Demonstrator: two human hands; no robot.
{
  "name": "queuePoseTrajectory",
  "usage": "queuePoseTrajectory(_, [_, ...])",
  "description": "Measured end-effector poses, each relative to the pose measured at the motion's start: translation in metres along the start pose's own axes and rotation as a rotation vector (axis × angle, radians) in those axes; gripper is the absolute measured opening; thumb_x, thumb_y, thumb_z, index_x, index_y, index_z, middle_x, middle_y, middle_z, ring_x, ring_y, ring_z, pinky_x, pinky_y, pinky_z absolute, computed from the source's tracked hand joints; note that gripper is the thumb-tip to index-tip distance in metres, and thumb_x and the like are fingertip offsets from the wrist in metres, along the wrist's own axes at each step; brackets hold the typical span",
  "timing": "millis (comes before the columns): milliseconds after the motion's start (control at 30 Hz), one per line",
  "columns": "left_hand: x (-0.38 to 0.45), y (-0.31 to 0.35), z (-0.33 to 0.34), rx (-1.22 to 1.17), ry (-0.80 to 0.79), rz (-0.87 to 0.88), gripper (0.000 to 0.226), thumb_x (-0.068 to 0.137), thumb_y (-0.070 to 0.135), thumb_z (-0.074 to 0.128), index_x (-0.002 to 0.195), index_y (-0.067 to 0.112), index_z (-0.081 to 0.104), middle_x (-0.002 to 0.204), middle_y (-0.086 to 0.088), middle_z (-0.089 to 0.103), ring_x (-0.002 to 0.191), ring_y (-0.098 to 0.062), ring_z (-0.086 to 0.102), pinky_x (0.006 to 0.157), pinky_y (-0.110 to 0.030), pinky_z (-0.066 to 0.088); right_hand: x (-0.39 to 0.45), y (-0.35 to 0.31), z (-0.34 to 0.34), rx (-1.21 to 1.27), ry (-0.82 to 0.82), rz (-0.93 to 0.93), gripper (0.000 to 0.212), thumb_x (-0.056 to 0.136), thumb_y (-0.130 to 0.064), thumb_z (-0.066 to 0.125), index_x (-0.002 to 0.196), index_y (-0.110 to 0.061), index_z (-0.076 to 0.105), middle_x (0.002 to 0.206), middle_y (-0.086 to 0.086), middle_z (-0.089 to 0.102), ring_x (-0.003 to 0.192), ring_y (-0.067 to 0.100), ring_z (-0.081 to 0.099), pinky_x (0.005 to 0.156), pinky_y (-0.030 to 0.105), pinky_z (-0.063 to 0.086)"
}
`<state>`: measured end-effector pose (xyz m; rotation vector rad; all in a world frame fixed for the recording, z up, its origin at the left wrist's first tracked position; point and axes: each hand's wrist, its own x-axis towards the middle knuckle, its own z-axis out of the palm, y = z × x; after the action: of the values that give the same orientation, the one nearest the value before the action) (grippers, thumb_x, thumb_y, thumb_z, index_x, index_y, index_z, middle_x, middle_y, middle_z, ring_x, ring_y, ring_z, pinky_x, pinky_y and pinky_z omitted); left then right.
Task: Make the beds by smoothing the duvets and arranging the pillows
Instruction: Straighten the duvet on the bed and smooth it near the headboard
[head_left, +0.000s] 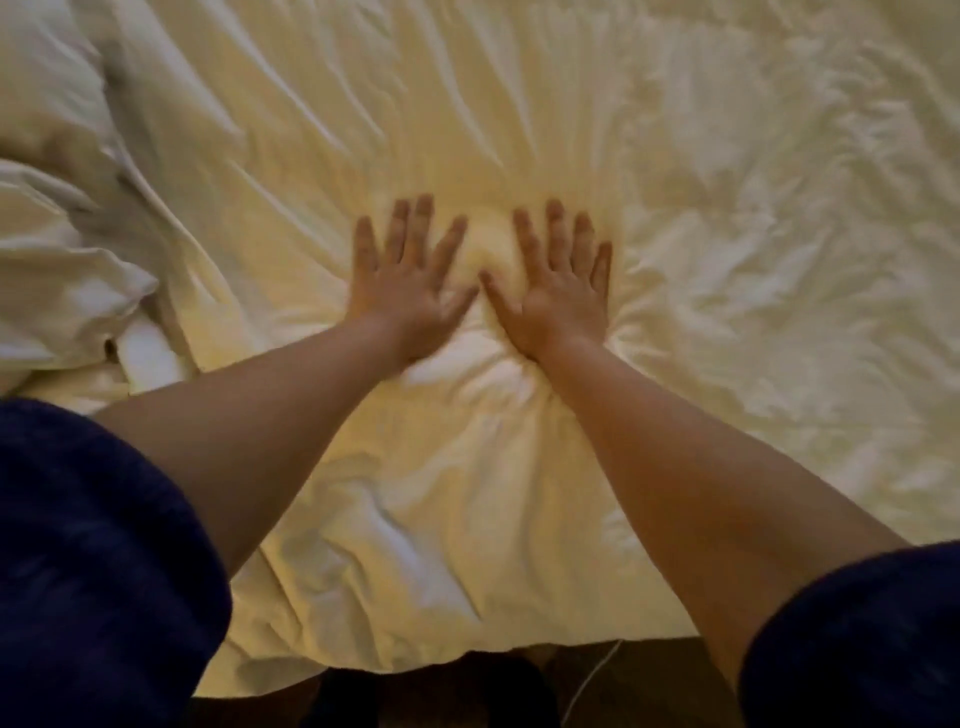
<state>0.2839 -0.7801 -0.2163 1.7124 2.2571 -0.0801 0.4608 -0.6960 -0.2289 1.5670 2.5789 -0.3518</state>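
While both palms were pressed flat, the duvet (519, 467) was seen spread across the bed, its near edge hanging over the side closest to the person. The left hand (408, 283) and right hand (558, 288) were laid side by side near the duvet's middle, fingers straight and spread wide, nothing gripped. Thumbs were almost touching, with a small puff of fabric raised between them.

Creases were noted radiating outward from the hands, and heavier folds toward the duvet's near edge. To the left of the duvet, rumpled pillows (57, 249) were piled, not yet arranged.

The duvet was judged soft, light and lofty: it sank readily under the palms and bunched rather than slid. Cotton-like cover, probably not slippery. Flat palm sweeps outward from the middle were judged best for the wrinkles; for shifting the whole cover, a hold at the near edge or corners was judged better than pinching mid-panel.
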Motion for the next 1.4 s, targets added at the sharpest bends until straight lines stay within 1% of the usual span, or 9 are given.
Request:
queuePoseTrajectory(133, [-0.048,0.035,0.033,-0.073,0.131,-0.106,0.087,0.095,0.071,0.020,0.165,0.024,0.000,0.172,-0.012,-0.007,0.158,-0.031,-0.008,0.124,-0.060,-0.005,-0.070,0.008,0.011,0.071,0.011,0.169,0.089,0.092,-0.084,0.024,0.165,-0.042,-0.003,0.175,0.004,-0.014,0.160,0.031,-0.016,0.128,0.050,-0.010])
queuePoseTrajectory(267, [-0.103,0.079,0.031,0.001,-0.080,-0.104,0.090,0.095,0.066,0.023,0.164,0.015,-0.006,0.170,-0.017,-0.013,0.157,-0.035,-0.011,0.123,-0.063,0.001,-0.155,0.022,0.009,0.103,-0.101,-0.047,0.075,0.101,-0.070,0.027,0.166,-0.042,0.005,0.175,0.007,-0.011,0.161,0.028,-0.012,0.128,0.054,-0.005])
queuePoseTrajectory(400, [-0.103,0.142,-0.040,0.316,-0.505,-0.223,0.066,0.099,0.045,0.046,0.153,0.010,0.031,0.153,-0.021,0.034,0.134,-0.044,0.046,0.096,-0.061,0.051,-0.179,0.059,-0.048,0.397,-0.190,-0.193,0.062,0.095,-0.071,0.032,0.128,-0.037,0.074,0.148,-0.005,0.061,0.139,0.017,0.054,0.112,0.046,0.042])
queuePoseTrajectory(467, [-0.080,0.177,-0.072,0.352,-0.507,-0.149,0.050,0.097,0.037,0.051,0.141,0.015,0.048,0.138,-0.011,0.052,0.121,-0.036,0.058,0.094,-0.054,0.053,-0.165,0.085,-0.073,0.470,-0.085,-0.135,0.059,0.093,-0.069,0.037,0.113,-0.034,0.080,0.133,-0.009,0.071,0.128,0.013,0.061,0.103,0.045,0.048])
queuePoseTrajectory(567, [-0.044,0.220,-0.075,0.149,-0.223,-0.055,0.057,0.098,0.044,0.046,0.147,0.019,0.034,0.144,-0.012,0.045,0.126,-0.035,0.050,0.099,-0.051,0.045,-0.135,0.139,-0.081,0.260,0.104,-0.089,0.059,0.093,-0.062,0.045,0.145,-0.038,0.058,0.161,-0.001,0.046,0.150,0.024,0.037,0.114,0.052,0.036])
queuePoseTrajectory(733, [0.008,0.288,-0.018,-0.126,-0.054,0.184,0.089,0.098,0.060,0.044,0.163,0.030,-0.009,0.171,-0.008,-0.013,0.157,-0.037,0.003,0.125,-0.055,0.013,-0.086,0.253,-0.058,0.006,-0.093,-0.005,0.080,0.095,-0.079,0.029,0.163,-0.050,-0.003,0.175,-0.007,-0.012,0.161,0.021,-0.012,0.127,0.058,-0.005])
queuePoseTrajectory(1000, [0.061,0.302,0.035,0.069,-0.006,0.293,0.085,0.090,0.084,0.008,0.161,0.041,-0.012,0.171,0.003,-0.018,0.157,-0.025,-0.016,0.126,-0.053,-0.008,-0.111,0.373,-0.044,0.025,0.083,0.348,0.089,0.088,-0.090,0.019,0.163,-0.049,-0.003,0.175,-0.009,-0.009,0.161,0.022,-0.012,0.126,0.054,-0.013])
queuePoseTrajectory(1233, [0.064,0.335,0.006,0.066,-0.187,-0.215,0.083,0.100,0.068,0.018,0.164,0.023,-0.009,0.170,-0.008,-0.018,0.157,-0.034,-0.014,0.124,-0.060,-0.006,-0.168,0.466,-0.064,0.045,0.025,0.539,0.087,0.090,-0.088,0.020,0.164,-0.047,0.001,0.175,-0.007,-0.007,0.161,0.020,-0.010,0.127,0.059,-0.007])
queuePoseTrajectory(1400, [-0.034,0.404,0.020,-0.006,-0.103,0.271,0.089,0.097,0.073,0.017,0.162,0.021,-0.015,0.169,-0.002,-0.024,0.155,-0.025,-0.024,0.124,-0.054,-0.015,-0.169,0.397,-0.079,0.056,0.131,0.213,0.075,0.098,-0.067,0.036,0.166,-0.037,0.021,0.176,0.004,0.007,0.162,0.030,0.003,0.125,0.066,-0.003])
